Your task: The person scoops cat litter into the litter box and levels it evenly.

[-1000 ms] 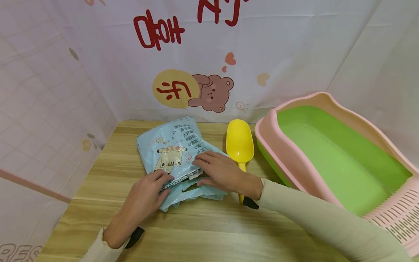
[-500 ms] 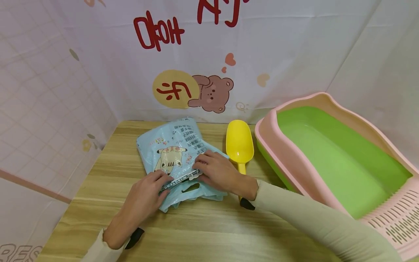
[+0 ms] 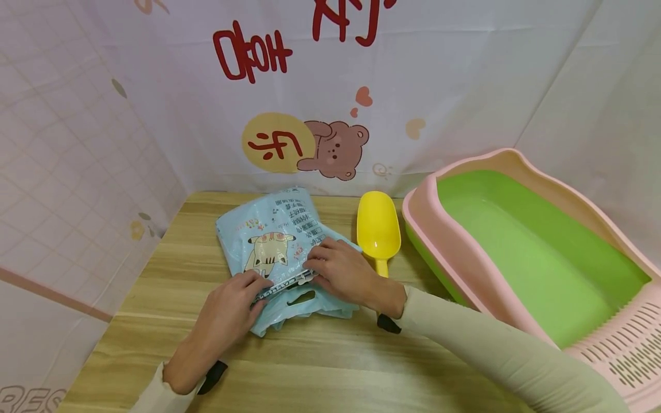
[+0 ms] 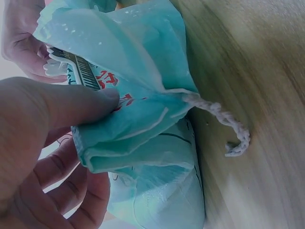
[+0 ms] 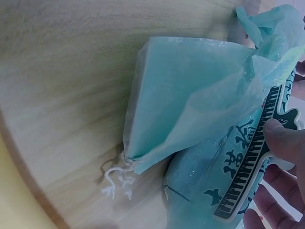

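A light blue plastic bag (image 3: 279,229) with a cartoon cat print lies on the wooden table. Across its folded top runs a bag clip (image 5: 248,164) printed with piano keys. My left hand (image 3: 231,304) pinches the left end of the fold, thumb on the near side and fingers behind, as the left wrist view shows. My right hand (image 3: 348,272) grips the clip near the right end, its thumb on the clip's shaped tab and fingers curled behind. Below the clip, the bag's loose top edge with a handle hole hangs toward me. A twisted white string (image 4: 224,119) trails from its corner.
A yellow scoop (image 3: 378,226) lies just right of the bag, its handle partly behind my right wrist. Farther right stands a green litter box (image 3: 527,258) with a pink rim (image 3: 465,246). A printed cloth (image 3: 444,86) backs the table.
My right thumb has moved in from beside the handle hole to the clip, leaving the hole in plain view. My left hand has stayed on the fold; the bag lies where it was.
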`<move>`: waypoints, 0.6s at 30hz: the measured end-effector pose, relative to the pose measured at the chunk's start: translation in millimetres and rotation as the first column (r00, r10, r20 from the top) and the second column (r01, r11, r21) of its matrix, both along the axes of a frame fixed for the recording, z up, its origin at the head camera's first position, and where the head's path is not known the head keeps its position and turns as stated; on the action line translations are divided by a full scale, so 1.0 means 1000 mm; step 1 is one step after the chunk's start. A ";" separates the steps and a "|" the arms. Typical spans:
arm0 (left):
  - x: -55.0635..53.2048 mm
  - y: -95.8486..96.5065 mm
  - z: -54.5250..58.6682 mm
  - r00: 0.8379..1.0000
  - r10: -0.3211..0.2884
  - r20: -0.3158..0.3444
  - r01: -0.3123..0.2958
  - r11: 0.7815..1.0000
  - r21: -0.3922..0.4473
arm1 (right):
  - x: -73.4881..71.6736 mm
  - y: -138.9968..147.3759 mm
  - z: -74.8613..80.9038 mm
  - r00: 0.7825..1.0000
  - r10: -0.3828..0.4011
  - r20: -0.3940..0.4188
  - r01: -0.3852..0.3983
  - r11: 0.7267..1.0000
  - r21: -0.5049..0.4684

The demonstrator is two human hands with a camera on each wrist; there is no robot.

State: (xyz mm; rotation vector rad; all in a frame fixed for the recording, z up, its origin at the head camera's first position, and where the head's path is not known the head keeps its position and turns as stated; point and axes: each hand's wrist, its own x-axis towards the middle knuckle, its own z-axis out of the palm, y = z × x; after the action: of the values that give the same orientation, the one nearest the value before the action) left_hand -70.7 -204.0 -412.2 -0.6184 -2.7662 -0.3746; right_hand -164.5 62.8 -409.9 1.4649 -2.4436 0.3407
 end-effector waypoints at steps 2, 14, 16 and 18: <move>0.000 0.000 -0.001 1.000 0.001 -0.002 -0.001 1.000 0.001 | 0.001 0.000 -0.001 1.000 -0.005 -0.009 0.005 1.000 0.004; 0.001 0.001 -0.001 1.000 0.013 0.004 -0.013 1.000 -0.001 | 0.004 -0.002 -0.002 0.999 -0.026 -0.029 0.026 1.000 0.016; 0.000 0.001 -0.001 1.000 0.012 0.003 -0.012 1.000 0.000 | 0.005 -0.003 -0.001 0.999 -0.036 -0.035 0.036 0.999 0.020; 0.000 0.002 -0.001 1.000 0.011 0.001 -0.011 1.000 -0.002 | 0.005 -0.003 -0.002 0.998 -0.044 -0.045 0.045 0.999 0.019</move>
State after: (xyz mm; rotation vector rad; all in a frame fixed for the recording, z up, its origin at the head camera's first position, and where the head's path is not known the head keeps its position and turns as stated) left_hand -70.8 -202.2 -413.5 -0.6029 -2.7699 -0.3699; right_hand -159.2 60.0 -411.6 1.4081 -2.4472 0.2713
